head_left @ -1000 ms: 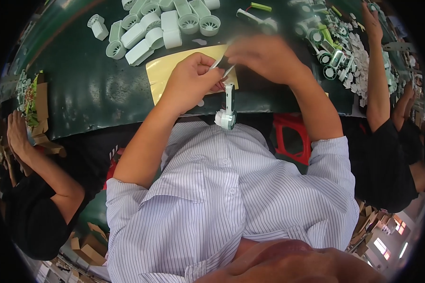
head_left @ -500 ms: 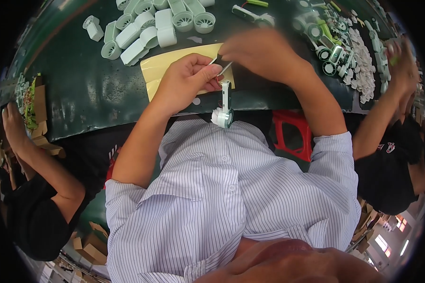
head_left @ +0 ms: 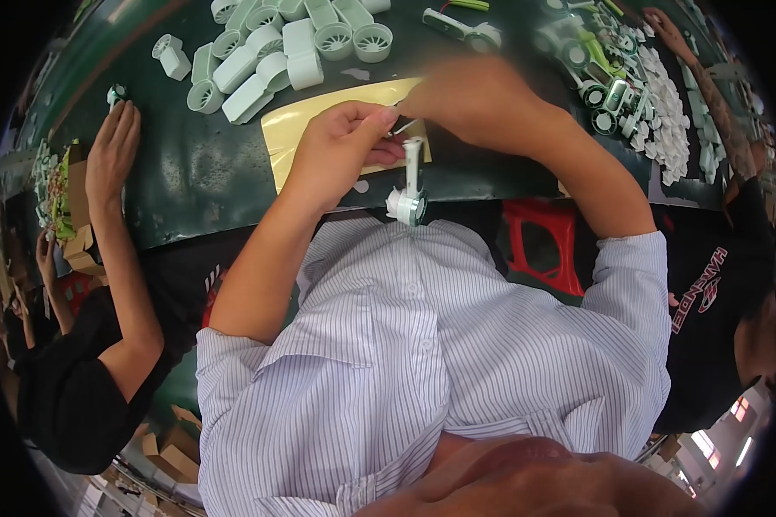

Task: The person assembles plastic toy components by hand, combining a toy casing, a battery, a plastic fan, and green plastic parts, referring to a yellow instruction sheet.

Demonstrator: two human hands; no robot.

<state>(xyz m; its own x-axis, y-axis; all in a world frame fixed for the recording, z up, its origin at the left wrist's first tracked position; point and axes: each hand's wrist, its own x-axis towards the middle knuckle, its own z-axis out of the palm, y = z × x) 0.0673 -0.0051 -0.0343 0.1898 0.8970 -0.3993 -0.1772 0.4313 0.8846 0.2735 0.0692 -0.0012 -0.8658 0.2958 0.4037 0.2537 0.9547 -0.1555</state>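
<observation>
My left hand (head_left: 343, 151) is closed in a pinch, thumb against fingers, over the yellow sheet (head_left: 286, 129). A thin white strip (head_left: 403, 127) runs from its fingertips toward my right hand (head_left: 467, 96). That right hand is raised just across from the left, smeared by motion, so its fingers and anything in them are not clear. Just below my hands hangs a small fan assembly (head_left: 413, 177) with a white stem and a round white-and-green head, in front of my shirt at the table edge. Its upper attachment is partly hidden by my left fingers.
Pale green fan housings (head_left: 272, 60) are heaped at the far left of the dark green table (head_left: 207, 164). Far right lie fan assemblies (head_left: 608, 95) and a pile of small white parts (head_left: 664, 121). A co-worker's hand (head_left: 112, 155) holds a small part at left; a red stool (head_left: 539, 246) stands below.
My hands and the hanging fan assembly stay nearly in place, my right hand still blurred. The left co-worker's hand has come onto the table with a part; the right co-worker's arm now reaches farther out.
</observation>
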